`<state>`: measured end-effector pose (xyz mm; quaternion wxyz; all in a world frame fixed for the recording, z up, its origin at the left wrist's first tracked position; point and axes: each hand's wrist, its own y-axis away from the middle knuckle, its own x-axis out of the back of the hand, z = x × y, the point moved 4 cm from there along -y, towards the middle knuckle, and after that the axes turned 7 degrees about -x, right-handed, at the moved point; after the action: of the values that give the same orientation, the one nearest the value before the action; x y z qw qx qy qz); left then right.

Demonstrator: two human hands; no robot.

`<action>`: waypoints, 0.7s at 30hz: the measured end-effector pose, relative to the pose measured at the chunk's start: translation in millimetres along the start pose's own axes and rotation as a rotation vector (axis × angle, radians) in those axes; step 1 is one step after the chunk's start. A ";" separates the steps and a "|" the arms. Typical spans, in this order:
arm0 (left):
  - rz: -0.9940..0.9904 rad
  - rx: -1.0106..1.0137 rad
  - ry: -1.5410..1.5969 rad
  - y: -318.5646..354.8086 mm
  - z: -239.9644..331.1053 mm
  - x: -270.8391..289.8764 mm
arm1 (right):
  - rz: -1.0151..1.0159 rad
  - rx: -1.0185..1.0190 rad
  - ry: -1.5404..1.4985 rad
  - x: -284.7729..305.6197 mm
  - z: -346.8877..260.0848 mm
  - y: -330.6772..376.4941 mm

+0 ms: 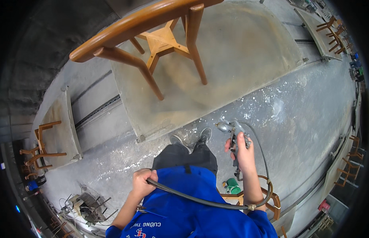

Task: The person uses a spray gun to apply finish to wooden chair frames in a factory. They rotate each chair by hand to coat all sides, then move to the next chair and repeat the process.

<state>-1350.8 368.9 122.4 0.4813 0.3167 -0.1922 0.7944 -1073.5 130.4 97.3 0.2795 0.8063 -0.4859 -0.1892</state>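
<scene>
My right hand [245, 154] is wrapped around the handle of a metal spray gun [224, 127], whose nozzle end points to the left. From the gun a dark air hose [200, 199] loops down past my right forearm and across the front of my blue shirt. My left hand [142, 182] closes in a fist around that hose near my waist. Beyond my feet a brown wooden chair frame [162, 41] stands on a flat pallet-like board [240, 47]. Its curved back rail is nearest the top of the picture. Neither hand touches the chair; the gun is apart from it.
Other boards carrying wooden chair frames stand at the left [53, 137] and far right [331, 37]. A green can [232, 185] and a wooden frame [275, 202] sit near my right elbow. Low at the left is a cluttered metal stand [89, 208]. Rails run across the floor.
</scene>
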 end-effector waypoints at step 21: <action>0.151 -0.214 0.155 73.2 -283.6 242.2 | 0.343 0.438 0.611 -383.4 96.0 173.6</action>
<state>-1587.3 663.8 83.3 0.4646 0.1858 -0.2611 0.8255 -1421.5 381.1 146.1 0.2600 0.7732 -0.5366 0.2161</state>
